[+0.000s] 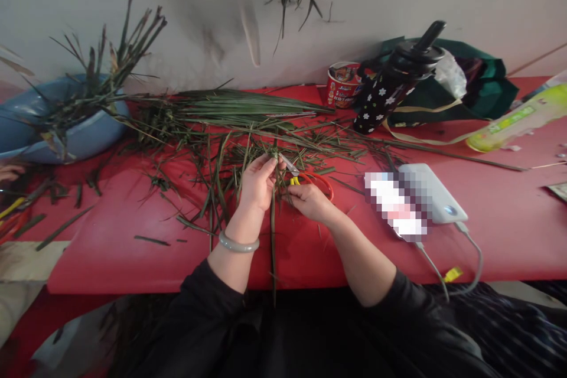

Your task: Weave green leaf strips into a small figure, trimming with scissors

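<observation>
In the head view my left hand [259, 183], with a pale bangle at the wrist, is closed on a small knotted piece of green leaf [274, 155]. A long leaf strip [273, 248] hangs down from it past the table's front edge. My right hand [312, 202] is close by on the right, its thumb and finger pinched on a thin leaf strip at the lower side of the piece. Just beyond the right hand are scissors [326, 182] with orange and yellow handles, their blades pointing toward my left fingertips. Part of the scissors is hidden behind that hand.
Long green leaves [248, 103] and cut scraps cover the red table [133, 271]. A blue basin [93, 133] of stalks stands left, near another person's hand [12, 172]. On the right are a black flowered bottle [390, 88], red cup [343, 85], phone [394, 207] and power bank [432, 192].
</observation>
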